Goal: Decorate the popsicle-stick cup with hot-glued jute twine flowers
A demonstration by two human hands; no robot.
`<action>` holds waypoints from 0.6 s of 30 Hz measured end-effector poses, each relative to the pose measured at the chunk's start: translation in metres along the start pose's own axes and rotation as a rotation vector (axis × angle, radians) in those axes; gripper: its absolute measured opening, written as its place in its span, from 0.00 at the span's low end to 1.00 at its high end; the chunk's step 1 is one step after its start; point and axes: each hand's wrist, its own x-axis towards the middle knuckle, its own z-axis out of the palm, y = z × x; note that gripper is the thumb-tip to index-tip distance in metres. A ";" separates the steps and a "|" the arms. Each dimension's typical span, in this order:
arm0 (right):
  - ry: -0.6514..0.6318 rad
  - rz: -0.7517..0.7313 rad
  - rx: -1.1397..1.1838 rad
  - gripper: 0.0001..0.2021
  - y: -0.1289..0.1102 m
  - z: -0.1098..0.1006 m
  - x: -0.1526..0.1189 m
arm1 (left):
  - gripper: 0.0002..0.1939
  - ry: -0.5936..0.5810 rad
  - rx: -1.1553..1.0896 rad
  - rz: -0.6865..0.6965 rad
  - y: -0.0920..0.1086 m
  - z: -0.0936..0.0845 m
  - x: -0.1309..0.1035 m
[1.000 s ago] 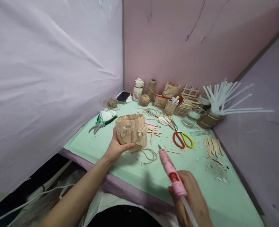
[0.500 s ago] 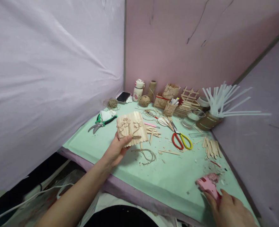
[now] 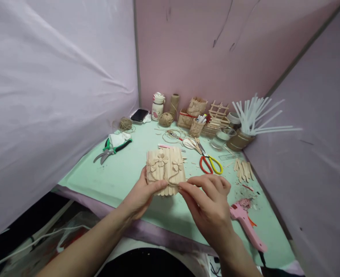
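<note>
My left hand grips a craft-stick piece by its lower left side, thumb across the front. Flat wooden flowers and curved twine stems decorate its face. At the lower right corner, my right hand pinches the twine's end between thumb and forefinger; the fingertips partly cover it. A pink hot glue gun lies on the table to the right of my right hand, its cord running toward me.
Green-handled pruning shears lie at left. Scissors with red and yellow handles and loose craft sticks are at right. Behind stand a white bottle, twine balls, a clear cup and a pot of glue sticks.
My right hand has let go of the glue gun and come over to the twine on the craft-stick piece. The piece now faces me more squarely; the view has shifted right.
</note>
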 end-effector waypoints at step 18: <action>0.002 -0.218 -0.128 0.11 0.009 -0.008 -0.005 | 0.41 -0.062 -0.036 -0.101 0.003 0.004 -0.004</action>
